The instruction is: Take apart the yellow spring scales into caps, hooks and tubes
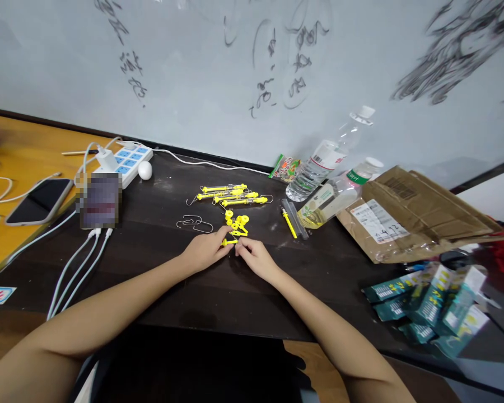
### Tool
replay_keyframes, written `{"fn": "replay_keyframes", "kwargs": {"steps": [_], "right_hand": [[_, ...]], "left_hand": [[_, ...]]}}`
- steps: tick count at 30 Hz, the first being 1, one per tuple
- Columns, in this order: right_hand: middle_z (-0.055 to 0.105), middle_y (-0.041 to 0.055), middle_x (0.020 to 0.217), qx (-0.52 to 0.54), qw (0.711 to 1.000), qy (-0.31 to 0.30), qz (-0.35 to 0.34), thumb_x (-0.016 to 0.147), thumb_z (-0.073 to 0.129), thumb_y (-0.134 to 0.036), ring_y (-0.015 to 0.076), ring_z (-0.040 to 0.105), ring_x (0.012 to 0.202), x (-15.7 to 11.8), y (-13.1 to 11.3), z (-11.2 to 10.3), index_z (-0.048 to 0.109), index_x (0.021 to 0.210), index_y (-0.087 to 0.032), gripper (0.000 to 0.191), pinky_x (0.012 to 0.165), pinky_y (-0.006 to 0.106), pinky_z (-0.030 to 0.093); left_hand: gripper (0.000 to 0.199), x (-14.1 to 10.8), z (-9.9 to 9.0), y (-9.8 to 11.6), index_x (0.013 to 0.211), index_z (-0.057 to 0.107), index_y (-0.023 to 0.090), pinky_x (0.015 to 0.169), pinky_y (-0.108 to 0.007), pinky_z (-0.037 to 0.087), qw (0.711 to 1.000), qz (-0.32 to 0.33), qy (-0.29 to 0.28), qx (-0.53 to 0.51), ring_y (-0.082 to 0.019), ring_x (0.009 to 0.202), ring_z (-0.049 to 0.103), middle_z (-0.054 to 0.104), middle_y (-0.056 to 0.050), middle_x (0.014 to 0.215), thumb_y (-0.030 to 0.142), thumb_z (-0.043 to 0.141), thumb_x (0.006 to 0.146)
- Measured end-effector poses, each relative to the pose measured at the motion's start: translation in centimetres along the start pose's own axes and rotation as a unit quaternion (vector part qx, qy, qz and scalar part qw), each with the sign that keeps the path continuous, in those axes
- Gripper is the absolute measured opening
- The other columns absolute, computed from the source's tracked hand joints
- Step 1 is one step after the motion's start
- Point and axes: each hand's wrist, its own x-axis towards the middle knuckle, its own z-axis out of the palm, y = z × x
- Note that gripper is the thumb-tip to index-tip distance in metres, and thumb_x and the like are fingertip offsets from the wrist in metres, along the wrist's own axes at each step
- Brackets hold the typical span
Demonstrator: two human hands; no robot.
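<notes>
My left hand (205, 250) is closed in a pinch on a small yellow plastic rod-like part (229, 242), held just above the dark table. My right hand (258, 259) meets it from the other side, fingertips pressed together by the part's end; what they grip is too small to make out. Just beyond my fingers lies a pile of yellow plastic rings and caps (240, 220). Farther back are several yellow tubes with metal hooks (231, 193), which look like spring scales. Loose metal hooks (196, 223) lie left of the pile.
Right of the pile are a yellow rod (289, 223) and a grey strip (296, 218). Two bottles (315, 170) (336, 196), a snack packet (284, 168), a cardboard parcel (420, 212) and green boxes (430, 299) stand rightward. At left are a power strip (130, 162), cables and a phone (40, 201).
</notes>
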Motion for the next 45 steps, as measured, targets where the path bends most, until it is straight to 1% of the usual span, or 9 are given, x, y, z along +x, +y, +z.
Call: {"fn": "replay_keyframes", "kwargs": {"steps": [7,14,19,22,24,31,35,41,45], "right_hand": [[0.048,-0.0028,0.052,0.018,0.999,0.02,0.026,0.092,0.041,-0.04,0.0105,0.044,0.05,-0.4,-0.2,0.8,0.052,0.061,-0.018,0.04,0.052,0.023,0.033],[0.043,-0.0039,0.044,0.083,0.993,0.046,0.065,0.091,0.039,-0.043,0.0096,0.038,0.042,-0.4,0.0,1.7,0.048,0.055,-0.019,0.044,0.048,0.023,0.032],[0.044,-0.0022,0.048,0.032,0.996,0.069,0.047,0.09,0.039,-0.036,0.0114,0.041,0.047,-1.1,-0.7,2.2,0.044,0.054,-0.02,0.041,0.051,0.024,0.03],[0.046,-0.0013,0.052,-0.036,0.999,0.032,0.003,0.088,0.043,-0.031,0.012,0.042,0.05,-2.6,-1.9,3.2,0.04,0.054,-0.02,0.036,0.052,0.025,0.026],[0.043,-0.0018,0.052,-0.057,0.998,0.002,-0.019,0.09,0.042,-0.03,0.0115,0.041,0.049,-3.2,-2.2,3.6,0.039,0.055,-0.02,0.036,0.053,0.025,0.025],[0.043,-0.0032,0.052,-0.131,0.98,0.147,0.041,0.091,0.041,-0.044,0.0105,0.038,0.049,-0.1,1.3,-0.4,0.041,0.057,-0.02,0.042,0.051,0.024,0.026],[0.053,-0.0016,0.058,-0.229,0.965,0.125,0.009,0.093,0.042,-0.04,0.0107,0.046,0.053,0.7,1.7,-1.0,0.048,0.061,-0.019,0.039,0.053,0.024,0.027],[0.064,0.003,0.073,-0.373,0.922,0.058,-0.08,0.096,0.039,-0.038,0.0139,0.054,0.07,2.1,0.3,0.9,0.058,0.07,-0.019,0.037,0.062,0.025,0.03],[0.063,0.005,0.073,-0.407,0.908,0.011,-0.103,0.096,0.036,-0.046,0.0159,0.051,0.07,5.6,-0.6,2.2,0.061,0.075,-0.019,0.042,0.061,0.026,0.03]], "left_hand": [[0.041,0.1,1.0,0.0,0.129,0.043,0.017,0.061,-0.024,0.043,0.996,0.003,0.004,0.094,-0.022,0.074,0.067,0.068,-0.009,0.088,0.033,0.04,0.092],[0.026,0.0,2.0,0.1,0.11,0.052,0.02,0.059,-0.022,0.04,0.988,0.012,-0.021,0.15,-0.02,0.072,0.066,0.069,-0.008,0.085,0.031,0.034,0.095],[0.024,0.5,1.5,0.2,0.1,0.052,0.019,0.059,-0.024,0.039,0.989,-0.01,-0.033,0.142,-0.022,0.068,0.065,0.067,-0.008,0.078,0.033,0.034,0.095],[0.026,1.1,0.6,-0.5,0.097,0.05,0.017,0.057,-0.025,0.038,0.985,-0.083,-0.021,0.15,-0.022,0.062,0.063,0.065,-0.008,0.07,0.033,0.029,0.096],[0.026,1.2,0.1,-1.1,0.096,0.05,0.017,0.057,-0.024,0.038,0.984,-0.08,-0.008,0.162,-0.021,0.062,0.063,0.064,-0.008,0.07,0.032,0.029,0.096],[0.03,0.9,0.2,-1.1,0.099,0.049,0.018,0.056,-0.022,0.036,0.982,-0.049,-0.012,0.184,-0.019,0.062,0.063,0.065,-0.005,0.071,0.036,0.026,0.098],[0.03,0.8,0.0,-0.6,0.098,0.05,0.017,0.055,-0.024,0.037,0.986,0.013,-0.023,0.167,-0.02,0.065,0.063,0.065,-0.004,0.075,0.037,0.028,0.097],[0.024,0.1,0.3,-0.4,0.094,0.055,0.02,0.058,-0.023,0.037,0.966,0.234,-0.074,0.084,-0.016,0.065,0.059,0.064,-0.002,0.076,0.035,0.036,0.093],[0.019,-0.1,0.3,-0.6,0.093,0.057,0.019,0.058,-0.024,0.036,0.963,0.26,-0.061,0.045,-0.015,0.059,0.053,0.06,-0.001,0.071,0.026,0.041,0.086]]}}
